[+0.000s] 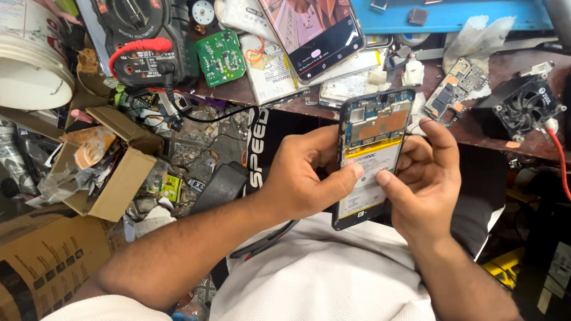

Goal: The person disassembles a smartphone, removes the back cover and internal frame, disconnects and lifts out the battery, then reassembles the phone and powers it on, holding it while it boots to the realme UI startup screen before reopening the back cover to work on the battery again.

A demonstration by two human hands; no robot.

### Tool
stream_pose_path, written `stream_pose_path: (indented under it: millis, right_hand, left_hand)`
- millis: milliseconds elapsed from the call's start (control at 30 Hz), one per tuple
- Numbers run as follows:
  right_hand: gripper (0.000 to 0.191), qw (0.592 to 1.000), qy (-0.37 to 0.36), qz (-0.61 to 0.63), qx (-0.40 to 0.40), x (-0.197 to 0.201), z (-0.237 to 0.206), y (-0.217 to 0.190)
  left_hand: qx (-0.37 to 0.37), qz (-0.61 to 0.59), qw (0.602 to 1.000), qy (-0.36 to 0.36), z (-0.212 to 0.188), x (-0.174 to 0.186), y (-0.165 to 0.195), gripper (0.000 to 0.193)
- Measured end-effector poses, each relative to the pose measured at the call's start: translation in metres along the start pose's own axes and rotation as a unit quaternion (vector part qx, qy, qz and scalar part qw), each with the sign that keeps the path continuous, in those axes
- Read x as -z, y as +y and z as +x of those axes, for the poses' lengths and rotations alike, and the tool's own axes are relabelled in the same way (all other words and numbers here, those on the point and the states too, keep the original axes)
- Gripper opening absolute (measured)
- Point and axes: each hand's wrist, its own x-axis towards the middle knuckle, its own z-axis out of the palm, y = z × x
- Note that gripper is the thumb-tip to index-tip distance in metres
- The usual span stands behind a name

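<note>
- Head view: you hold an opened phone (372,157) upright between both hands, over your lap and just near of the worktop (476,128) edge, with its back cover off so the insides face you.
- Your left hand (309,178) wraps the phone's left edge; its fingers (315,142) curl behind the frame and the thumb presses across the yellow-edged battery (370,178). The grip is closed on the phone, which steadies it from that side.
- Your right hand (425,178) cups the right edge, fingers closed around the frame, and its thumb tip rests on the battery almost touching the left thumb. Both thumbs meeting there suggests you are pressing on or feeling the battery, though I cannot tell which.
- Above the battery the phone's blue circuit board (380,116) and a copper-coloured shield lie exposed, pointing away from you toward the worktop.
- Far on the worktop, a second phone (312,35) leans with its screen lit, just beyond the one you hold.
- Left of it lie a small green circuit board (221,57) and a black multimeter (143,35) with a red lead, near enough to reach.
- On the right sit a loose phone board (455,89) and a small black fan (523,107) with a red wire.
- Low on the left, an open cardboard box (110,172) holds scraps and plastic, well apart from your hands.
</note>
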Motion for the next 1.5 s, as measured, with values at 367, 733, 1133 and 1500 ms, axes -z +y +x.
stream_pose_path:
  millis: [367, 733, 1133, 1500]
  right_hand:
    - [0.083, 0.998, 0.043, 0.033, 0.027, 0.002, -0.007, 0.001]
    - [0.089, 0.982, -0.053, -0.144, 0.106, -0.007, -0.006, -0.007]
    - [0.084, 0.911, 0.048, -0.335, 0.236, 0.007, -0.006, -0.011]
    - [0.081, 0.906, 0.019, -0.355, 0.229, -0.003, 0.008, -0.015]
  left_hand:
    - [0.010, -0.042, 0.999, 0.006, 0.003, 0.004, 0.001, 0.034]
    - [0.008, -0.043, 0.999, 0.003, 0.003, 0.003, 0.002, 0.037]
    - [-0.079, 0.253, 0.964, 0.014, 0.003, -0.008, 0.023, 0.042]
    - [-0.228, 0.356, 0.905, -0.045, 0.008, -0.011, 0.024, 0.048]
